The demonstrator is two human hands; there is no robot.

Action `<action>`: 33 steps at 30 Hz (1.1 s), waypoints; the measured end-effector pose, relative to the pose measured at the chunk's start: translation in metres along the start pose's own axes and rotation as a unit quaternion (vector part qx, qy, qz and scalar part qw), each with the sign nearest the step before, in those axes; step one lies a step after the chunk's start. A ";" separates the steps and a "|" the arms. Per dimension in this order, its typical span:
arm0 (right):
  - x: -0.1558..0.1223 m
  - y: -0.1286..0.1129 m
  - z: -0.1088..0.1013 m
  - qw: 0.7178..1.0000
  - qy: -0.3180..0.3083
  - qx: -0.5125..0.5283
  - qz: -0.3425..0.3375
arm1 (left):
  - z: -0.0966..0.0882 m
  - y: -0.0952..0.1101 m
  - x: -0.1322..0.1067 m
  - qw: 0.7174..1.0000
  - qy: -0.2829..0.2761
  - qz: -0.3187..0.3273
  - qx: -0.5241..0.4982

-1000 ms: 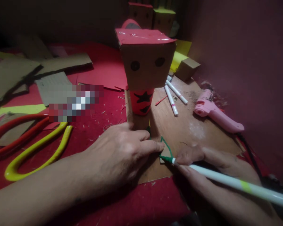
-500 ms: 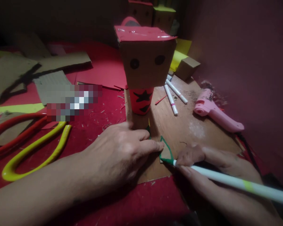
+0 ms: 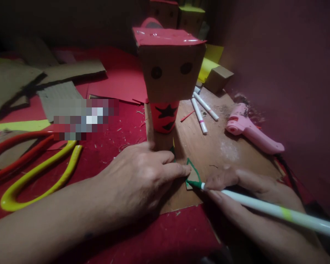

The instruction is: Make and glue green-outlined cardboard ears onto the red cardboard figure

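Note:
My left hand [image 3: 145, 172] rests on the wooden board, fingers curled, with its index fingertip pressing down a small pointed piece of cardboard [image 3: 194, 173]. Green lines run along the edges of this piece. Another green-edged bit [image 3: 172, 149], with a yellow tip, shows partly beyond the left knuckles. My right hand [image 3: 266, 187] is closed around a white felt-tip pen [image 3: 253, 202] with a yellow-green band. Its green tip touches the lower part of the cardboard piece. Just behind stands a cardboard-box figure [image 3: 172, 82] with two dark eye dots, a red top and a red cup-like body.
Large scissors [image 3: 41, 183] with red and yellow handles lie at left, their blades blurred out. Behind them are cardboard scraps [image 3: 71, 73] and red paper [image 3: 118, 82]. White markers [image 3: 200, 116] and a pink glue gun [image 3: 253, 132] lie on the board [image 3: 209, 146] at right.
The pen tip has shifted slightly up on the cardboard piece, and my right hand has moved a little with it. My left hand stays in place.

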State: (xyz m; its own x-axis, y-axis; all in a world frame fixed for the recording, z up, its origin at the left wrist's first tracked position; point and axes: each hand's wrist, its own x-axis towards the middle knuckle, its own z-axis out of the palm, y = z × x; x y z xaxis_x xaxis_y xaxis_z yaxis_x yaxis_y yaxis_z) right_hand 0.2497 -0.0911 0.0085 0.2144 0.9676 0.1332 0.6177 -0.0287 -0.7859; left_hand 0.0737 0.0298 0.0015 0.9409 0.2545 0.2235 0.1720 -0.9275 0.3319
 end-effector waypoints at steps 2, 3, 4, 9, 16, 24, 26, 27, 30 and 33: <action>-0.001 -0.003 0.000 1.000 -0.004 0.006 0.017 | 0.000 0.001 0.000 1.000 -0.001 -0.002 -0.002; -0.002 -0.004 0.000 1.000 -0.005 0.009 0.027 | 0.000 0.001 0.000 1.000 0.000 -0.001 -0.003; -0.002 -0.005 0.000 0.999 -0.003 0.012 0.039 | 0.000 0.001 -0.001 1.000 0.001 -0.001 -0.004; -0.001 -0.003 0.000 0.999 -0.003 0.023 0.031 | 0.000 0.001 -0.001 1.000 0.004 -0.003 0.001; -0.003 -0.006 0.000 0.998 -0.003 0.038 0.051 | 0.000 0.000 0.001 1.000 0.010 0.007 0.001; -0.001 -0.005 -0.002 0.999 -0.011 0.022 0.043 | 0.001 0.000 0.000 1.000 0.004 0.002 0.000; -0.001 -0.006 -0.002 0.999 -0.010 0.026 0.044 | 0.000 0.000 0.000 1.000 0.008 0.006 0.000; -0.001 -0.006 -0.002 0.998 -0.007 0.029 0.047 | 0.000 0.000 0.000 1.000 0.012 0.008 0.002; -0.001 -0.006 -0.001 0.998 -0.003 0.037 0.043 | 0.000 0.000 0.000 1.000 0.014 0.006 0.005; -0.001 -0.005 0.000 0.998 -0.008 0.038 0.044 | 0.000 0.001 0.000 1.000 0.002 0.001 0.000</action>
State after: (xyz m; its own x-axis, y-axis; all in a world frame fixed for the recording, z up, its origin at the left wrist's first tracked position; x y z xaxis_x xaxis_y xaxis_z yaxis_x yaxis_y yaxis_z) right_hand 0.2469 -0.0923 0.0124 0.2530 0.9660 0.0525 0.5371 -0.0951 -0.8382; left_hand 0.0737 0.0288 0.0024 0.9396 0.2548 0.2283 0.1710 -0.9278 0.3317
